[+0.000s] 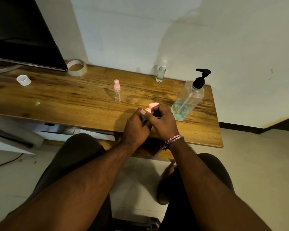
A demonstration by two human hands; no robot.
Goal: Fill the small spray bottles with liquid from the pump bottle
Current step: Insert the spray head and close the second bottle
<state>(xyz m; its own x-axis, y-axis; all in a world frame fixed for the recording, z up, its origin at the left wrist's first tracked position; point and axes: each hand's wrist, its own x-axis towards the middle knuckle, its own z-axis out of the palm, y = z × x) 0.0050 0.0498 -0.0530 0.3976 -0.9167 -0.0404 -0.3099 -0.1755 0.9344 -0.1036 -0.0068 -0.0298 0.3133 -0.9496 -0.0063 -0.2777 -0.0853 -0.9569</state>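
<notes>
Both hands meet above the table's [57,95] near edge: left hand [135,126] curled round a small bottle [143,120], mostly hidden, right hand [163,121] pinching its pink spray cap [152,106]. The pump bottle [187,101] stands near the right edge, just beside the hands. A pink-capped spray bottle [117,91] stands mid-table, a white-capped spray bottle [161,72] at the far edge, a tape roll [77,67] far left.

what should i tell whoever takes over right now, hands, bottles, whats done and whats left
Left hand: curled round a small bottle, mostly hidden by the fingers.
Right hand: pinching that bottle's pink spray top; whether it is going on or coming off cannot be told.
Pump bottle: upright to the right of the hands on the wooden table, liquid only in the lower part.
Pink-capped spray bottle: upright mid-table, capped, looks empty.
White-capped spray bottle: upright near the wall, capped; fill level unclear.
Left: settle the held bottle, then fill the pink-capped one.
</notes>
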